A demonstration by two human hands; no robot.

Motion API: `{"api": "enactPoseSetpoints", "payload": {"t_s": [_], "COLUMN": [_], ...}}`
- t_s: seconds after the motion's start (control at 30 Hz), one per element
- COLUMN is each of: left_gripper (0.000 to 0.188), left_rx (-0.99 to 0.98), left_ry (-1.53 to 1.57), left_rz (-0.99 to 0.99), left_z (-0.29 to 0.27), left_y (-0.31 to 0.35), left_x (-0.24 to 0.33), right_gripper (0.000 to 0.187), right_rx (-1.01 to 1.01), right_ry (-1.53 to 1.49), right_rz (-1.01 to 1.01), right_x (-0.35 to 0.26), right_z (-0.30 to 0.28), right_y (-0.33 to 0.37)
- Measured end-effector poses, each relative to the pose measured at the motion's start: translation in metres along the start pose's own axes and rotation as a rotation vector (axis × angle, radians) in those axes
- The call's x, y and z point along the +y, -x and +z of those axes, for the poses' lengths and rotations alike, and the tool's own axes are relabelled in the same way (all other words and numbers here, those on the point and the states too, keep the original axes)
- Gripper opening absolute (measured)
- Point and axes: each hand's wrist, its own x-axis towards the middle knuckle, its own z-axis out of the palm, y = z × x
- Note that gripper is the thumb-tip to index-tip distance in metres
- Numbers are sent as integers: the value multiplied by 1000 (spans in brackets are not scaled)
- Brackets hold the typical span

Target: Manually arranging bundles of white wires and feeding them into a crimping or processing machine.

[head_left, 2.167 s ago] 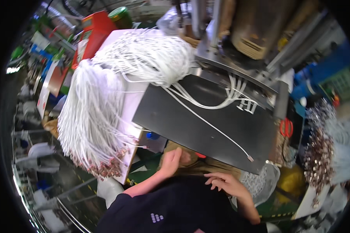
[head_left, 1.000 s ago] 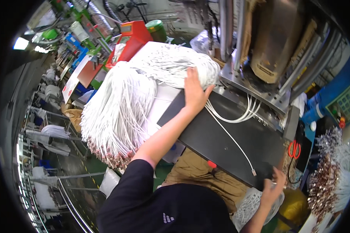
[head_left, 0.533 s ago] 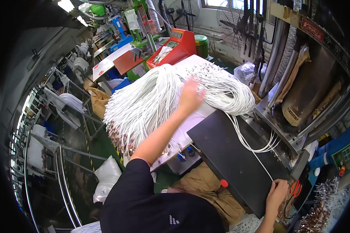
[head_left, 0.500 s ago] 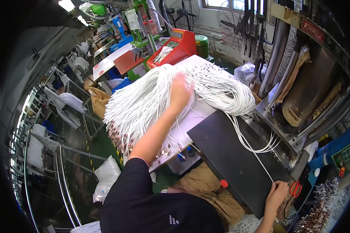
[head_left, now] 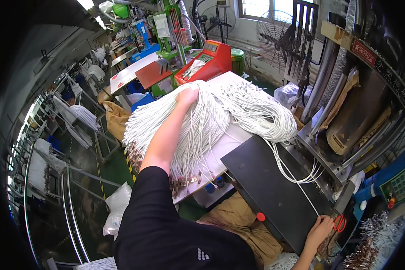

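Note:
A large bundle of white cables (head_left: 202, 130) lies across the table, its metal-tipped ends hanging over the near left edge. My left hand (head_left: 187, 96) is at the top of this bundle, its fingers closed on cables; how many it holds is hidden. My right hand (head_left: 320, 228) pinches the end of a single white cable (head_left: 307, 196) at the near right corner of a black plate (head_left: 270, 184). That cable runs back over the plate toward a second coil of white cables (head_left: 274, 121) at the right of the table.
A press with metal columns (head_left: 319, 76) stands at the right, beside a control panel (head_left: 398, 184). Red-handled scissors (head_left: 340, 223) lie next to my right hand. A red machine (head_left: 207, 60) is behind the table. A white sack (head_left: 118, 209) sits on the floor at left.
My left hand has moved left across the top of the cable bundle, and its fingers now sit in the cables. My right hand stays at the same plate corner with the cable end.

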Motion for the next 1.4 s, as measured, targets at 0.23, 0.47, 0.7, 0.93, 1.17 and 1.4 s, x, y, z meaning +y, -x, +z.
{"api": "enactPoseSetpoints", "payload": {"t_s": [0.23,0.47,0.7,0.93,1.17,1.4], "left_gripper": [57,65,69,83,82,69], "left_rx": [48,-412,-157,-17,-150,241], "left_ry": [897,1945,1590,861,826,907], "left_rz": [-161,169,380,842,1240,1474], "left_z": [-73,-204,-229,-284,-301,-285], "left_y": [-78,82,194,284,341,341], "left_x": [-114,-114,-103,-4,80,145], "right_gripper": [16,16,16,54,98,97], "right_rx": [-4,9,-56,-455,-890,-1139], "right_ry": [-117,-132,-268,-1027,-1809,-1793], "right_rz": [-77,-35,-47,-487,-745,-629], "right_x": [-8,8,-18,-198,-332,-270], "right_z": [16,9,-6,-75,-160,-176], "right_y": [-4,-4,-19,-52,-92,-77]}}
